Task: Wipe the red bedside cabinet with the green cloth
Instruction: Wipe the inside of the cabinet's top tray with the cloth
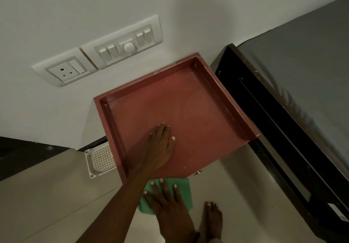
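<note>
I look down on the red bedside cabinet (188,101), whose top has raised rims at the back and both sides. My left hand (160,146) lies flat on the top near its front edge, fingers straight. Below that edge, my right hand (166,199) presses the green cloth (182,190) flat against the cabinet's front face, fingers spread and straight. Most of the cloth is covered by this hand. A small metal knob (197,172) shows on the front face to the right of the cloth.
A bed with a grey sheet (302,72) and dark frame (264,122) stands close against the cabinet's right side. On the wall behind are a switch panel (122,44) and a socket (64,71). A white grille (100,159) sits low left. My bare foot (211,218) is on the tiled floor.
</note>
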Demonstrator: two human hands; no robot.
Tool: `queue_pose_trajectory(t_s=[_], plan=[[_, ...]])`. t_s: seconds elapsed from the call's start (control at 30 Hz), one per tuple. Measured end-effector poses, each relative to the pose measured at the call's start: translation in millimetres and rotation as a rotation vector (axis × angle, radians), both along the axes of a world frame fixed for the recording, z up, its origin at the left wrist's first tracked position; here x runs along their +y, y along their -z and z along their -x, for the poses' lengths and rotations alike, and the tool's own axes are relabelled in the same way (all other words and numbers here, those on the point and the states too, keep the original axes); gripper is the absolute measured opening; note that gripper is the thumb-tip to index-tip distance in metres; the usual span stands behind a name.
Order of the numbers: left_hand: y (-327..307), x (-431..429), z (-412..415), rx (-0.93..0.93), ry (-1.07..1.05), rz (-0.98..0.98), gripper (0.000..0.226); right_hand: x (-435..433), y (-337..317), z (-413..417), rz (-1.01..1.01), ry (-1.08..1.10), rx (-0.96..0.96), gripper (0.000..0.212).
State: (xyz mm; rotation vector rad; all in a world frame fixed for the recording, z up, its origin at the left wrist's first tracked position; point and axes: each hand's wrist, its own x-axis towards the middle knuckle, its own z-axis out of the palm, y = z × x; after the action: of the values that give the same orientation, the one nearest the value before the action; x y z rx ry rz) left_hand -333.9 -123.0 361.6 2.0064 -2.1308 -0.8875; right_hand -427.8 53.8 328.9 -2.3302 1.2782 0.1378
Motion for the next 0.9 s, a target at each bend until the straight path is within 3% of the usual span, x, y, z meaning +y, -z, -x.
queue_pose_trajectory(t_s=[0.1,0.2,0.33,0.5,0.67,0.9], plan=[[-0.9,1.2,-7.5,-0.013,0.002,0.001,0.068,-16.8,2.8,36.5,0.123,-0.044,0.009,0.073],[-1.7,6.7,-20.1,-0.035,-0.01,0.026,0.058,-41.9,-6.6,62.2,0.156,0.164,0.04,0.079],[-5.7,17.2,-39.4,-0.054,-0.044,0.085,0.049,-47.8,-13.4,28.6,0.068,0.388,-0.013,0.075],[-16.0,33.2,-60.9,-0.011,-0.126,0.168,0.05,-25.4,-14.6,-23.4,-0.001,0.119,-0.069,0.071],[-19.2,52.8,-65.4,0.041,-0.181,0.262,0.052,-19.8,-11.2,13.4,0.05,-0.179,0.015,0.076],[-6.2,73.1,-60.3,-0.049,-0.199,0.279,0.055,-76.7,-5.3,-0.6,0.137,-0.208,0.004,0.07]])
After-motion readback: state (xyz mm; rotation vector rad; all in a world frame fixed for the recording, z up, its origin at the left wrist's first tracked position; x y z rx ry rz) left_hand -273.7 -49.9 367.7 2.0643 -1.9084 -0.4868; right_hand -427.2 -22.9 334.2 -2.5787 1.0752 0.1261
